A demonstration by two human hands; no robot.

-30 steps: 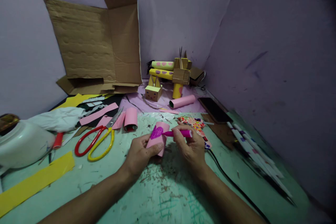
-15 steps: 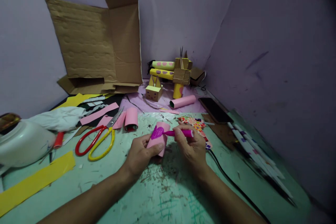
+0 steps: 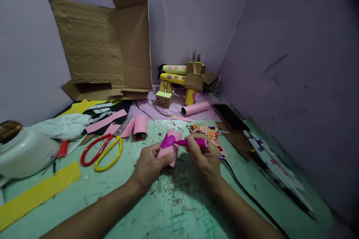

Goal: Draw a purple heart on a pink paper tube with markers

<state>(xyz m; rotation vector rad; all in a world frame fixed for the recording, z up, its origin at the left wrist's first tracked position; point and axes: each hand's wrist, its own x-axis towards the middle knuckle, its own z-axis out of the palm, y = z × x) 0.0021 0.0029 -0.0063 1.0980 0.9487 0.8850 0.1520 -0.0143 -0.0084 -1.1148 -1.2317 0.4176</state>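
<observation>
Left hand point(image 3: 151, 165) clamped on the tube point(image 3: 171, 150) over the desk point(image 3: 134, 224), right hand point(image 3: 206, 160) gripping the marker point(image 3: 201, 143) by the purple patch point(image 3: 168, 141); if the tube twists, ink could stray.

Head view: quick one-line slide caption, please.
Left hand grips a pink paper tube; right hand holds a magenta felt-tip marker at its purple patch.

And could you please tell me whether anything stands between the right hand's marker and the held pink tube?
Nothing visible does: the right hand holds the purple marker with its tip at the pink tube, and the left hand grips it lower down, clear of the tip.
</observation>
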